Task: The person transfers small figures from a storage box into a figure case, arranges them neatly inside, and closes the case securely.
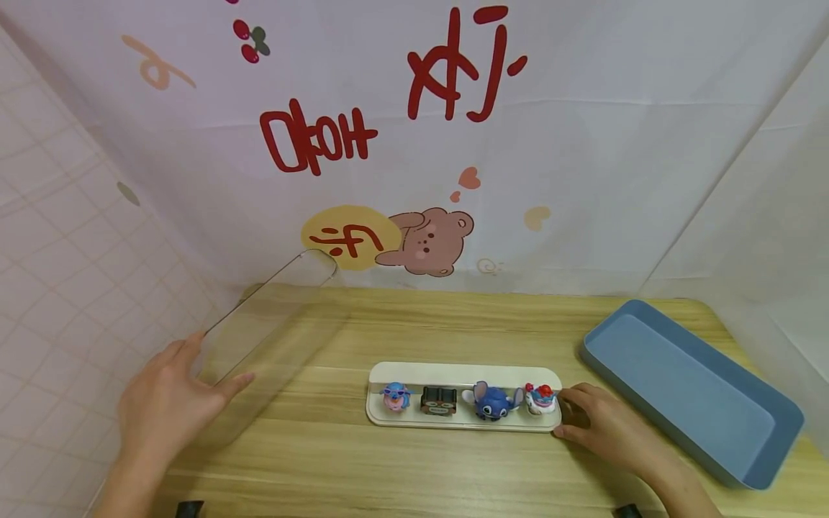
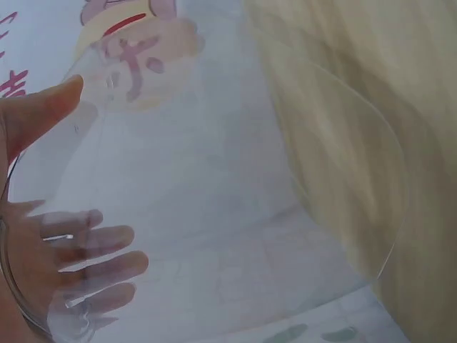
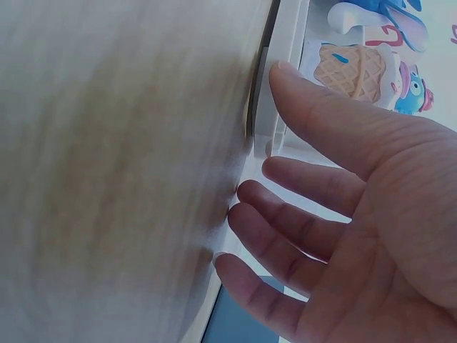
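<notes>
My left hand (image 1: 171, 396) grips one end of a long clear plastic cover (image 1: 278, 316), tilted up at the left. The left wrist view shows the thumb on one side of the cover and the fingers seen through its wall. At the table's middle lies a white display base (image 1: 453, 372) bearing a row of small figurines: a pink-and-blue one (image 1: 396, 397), a dark blocky one (image 1: 439, 401), a blue big-eared one (image 1: 494, 403) and a red-topped white one (image 1: 540, 398). With loosely bent fingers, my right hand (image 1: 609, 421) touches the base's right end, thumb (image 3: 307, 100) at its near corner.
A shallow blue-grey tray (image 1: 686, 388) lies at an angle on the right, beyond my right hand. The wood-grain table (image 1: 388, 471) ends at a white cloth backdrop (image 1: 583, 180) with red characters and a bear print. Grid-patterned cloth (image 1: 58, 288) hangs on the left.
</notes>
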